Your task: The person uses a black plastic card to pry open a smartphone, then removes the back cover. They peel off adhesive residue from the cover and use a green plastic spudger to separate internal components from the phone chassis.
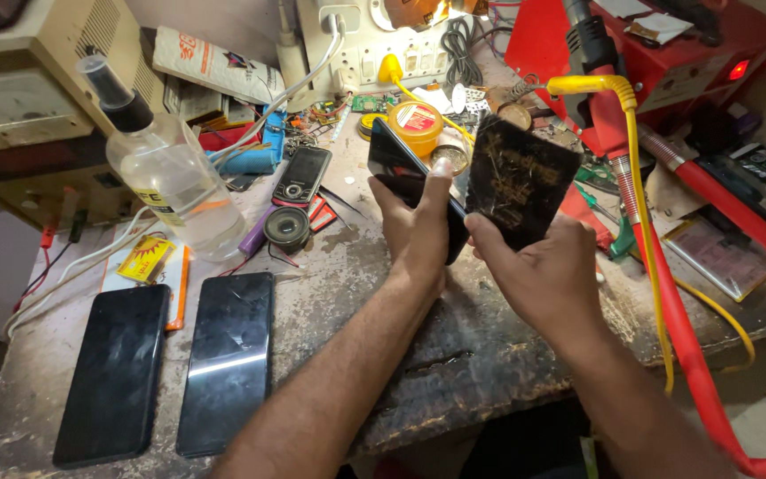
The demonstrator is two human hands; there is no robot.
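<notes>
My left hand (416, 226) grips a black smartphone (392, 160), tilted on edge above the worn workbench (454, 346). My right hand (543, 275) holds a black back panel (518, 177) with scratched, glue-streaked inner side, lifted just right of the phone. The panel and the phone nearly touch at their lower edges, between my two hands.
Two black phones (117, 372) (228, 359) lie flat at the front left. A clear spray bottle (165, 168), a small keypad phone (301, 175), a round speaker (286, 228) and a yellow tin (415, 124) stand behind. Red equipment (667, 62) and a red-and-yellow cable (667, 302) fill the right.
</notes>
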